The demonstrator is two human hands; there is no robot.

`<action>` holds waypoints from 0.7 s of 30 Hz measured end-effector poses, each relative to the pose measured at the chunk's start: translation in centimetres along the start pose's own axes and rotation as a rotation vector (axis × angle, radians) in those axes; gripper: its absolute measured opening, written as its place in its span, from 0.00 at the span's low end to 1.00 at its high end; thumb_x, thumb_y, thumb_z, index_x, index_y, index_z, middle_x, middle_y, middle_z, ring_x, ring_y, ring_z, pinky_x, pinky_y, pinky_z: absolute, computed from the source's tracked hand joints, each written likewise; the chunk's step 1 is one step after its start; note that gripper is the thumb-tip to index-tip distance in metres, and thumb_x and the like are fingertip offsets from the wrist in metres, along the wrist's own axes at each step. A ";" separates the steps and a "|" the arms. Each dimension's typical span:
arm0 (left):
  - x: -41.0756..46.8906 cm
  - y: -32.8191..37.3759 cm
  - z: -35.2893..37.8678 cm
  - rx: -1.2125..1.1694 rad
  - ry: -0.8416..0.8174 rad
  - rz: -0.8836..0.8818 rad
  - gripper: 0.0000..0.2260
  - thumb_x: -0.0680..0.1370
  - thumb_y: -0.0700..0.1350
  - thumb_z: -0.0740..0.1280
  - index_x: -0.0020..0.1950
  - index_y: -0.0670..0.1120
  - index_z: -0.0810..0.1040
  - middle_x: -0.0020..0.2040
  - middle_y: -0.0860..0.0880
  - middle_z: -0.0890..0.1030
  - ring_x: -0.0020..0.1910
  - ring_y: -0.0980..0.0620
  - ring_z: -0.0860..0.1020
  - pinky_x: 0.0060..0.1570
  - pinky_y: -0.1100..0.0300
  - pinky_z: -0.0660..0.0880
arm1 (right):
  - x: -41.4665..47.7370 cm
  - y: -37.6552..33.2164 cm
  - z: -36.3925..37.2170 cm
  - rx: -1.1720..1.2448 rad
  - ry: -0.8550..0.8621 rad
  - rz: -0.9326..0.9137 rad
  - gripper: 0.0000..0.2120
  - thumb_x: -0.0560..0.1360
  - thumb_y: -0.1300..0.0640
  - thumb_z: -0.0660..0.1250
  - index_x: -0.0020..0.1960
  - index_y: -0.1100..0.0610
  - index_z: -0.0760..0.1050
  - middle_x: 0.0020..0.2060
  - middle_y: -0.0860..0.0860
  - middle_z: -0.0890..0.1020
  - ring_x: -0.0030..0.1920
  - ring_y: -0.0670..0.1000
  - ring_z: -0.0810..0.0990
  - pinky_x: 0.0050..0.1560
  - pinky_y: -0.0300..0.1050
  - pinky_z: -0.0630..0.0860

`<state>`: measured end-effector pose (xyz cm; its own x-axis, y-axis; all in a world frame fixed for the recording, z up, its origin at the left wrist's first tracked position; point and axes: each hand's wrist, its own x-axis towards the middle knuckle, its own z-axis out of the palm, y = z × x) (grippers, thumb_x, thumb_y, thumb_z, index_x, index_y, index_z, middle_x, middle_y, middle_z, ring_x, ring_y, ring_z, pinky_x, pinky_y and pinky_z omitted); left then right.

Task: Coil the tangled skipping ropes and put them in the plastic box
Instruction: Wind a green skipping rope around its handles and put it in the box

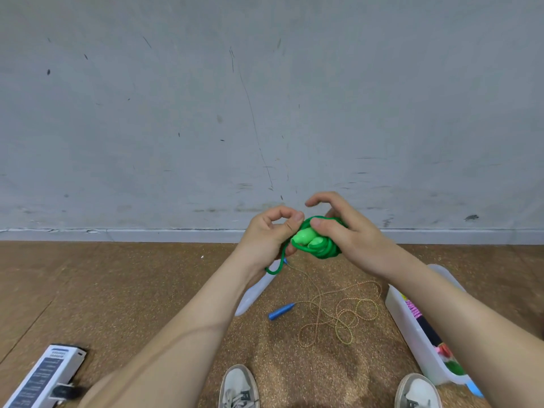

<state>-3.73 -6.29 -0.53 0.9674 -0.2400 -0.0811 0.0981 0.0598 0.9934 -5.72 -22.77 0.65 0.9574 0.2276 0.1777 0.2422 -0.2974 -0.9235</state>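
A green skipping rope (321,245) is wound into a bundle around its two light-green handles, held up in front of me. My right hand (344,231) grips the bundle, thumb pressed on top. My left hand (270,234) pinches a strand of the green rope at the bundle's left side; a short loop hangs below it. On the floor lies a tangled tan rope (338,316) with a blue handle (281,311). The clear plastic box (412,334) stands at the right, with coiled pink, black and green ropes inside, partly hidden by my right forearm.
A clear plastic lid (253,295) lies on the cork-coloured floor under my left wrist. A white and dark device (44,375) sits at the bottom left. My two grey shoes (238,390) show at the bottom edge. A grey wall stands ahead.
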 end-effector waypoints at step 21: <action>-1.3 3.1 1.3 0.255 0.136 0.403 0.17 0.70 0.35 0.74 0.52 0.52 0.77 0.47 0.48 0.79 0.39 0.57 0.79 0.45 0.64 0.77 | 0.8 0.2 0.1 1.001 -0.006 0.511 0.16 0.77 0.46 0.56 0.43 0.51 0.80 0.35 0.55 0.72 0.32 0.53 0.71 0.38 0.45 0.68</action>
<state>-4.96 -7.04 2.79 0.9400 -0.1172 0.3205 -0.3339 -0.1212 0.9348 -4.86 -22.58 0.55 0.9068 0.2975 -0.2988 -0.4165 0.5213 -0.7449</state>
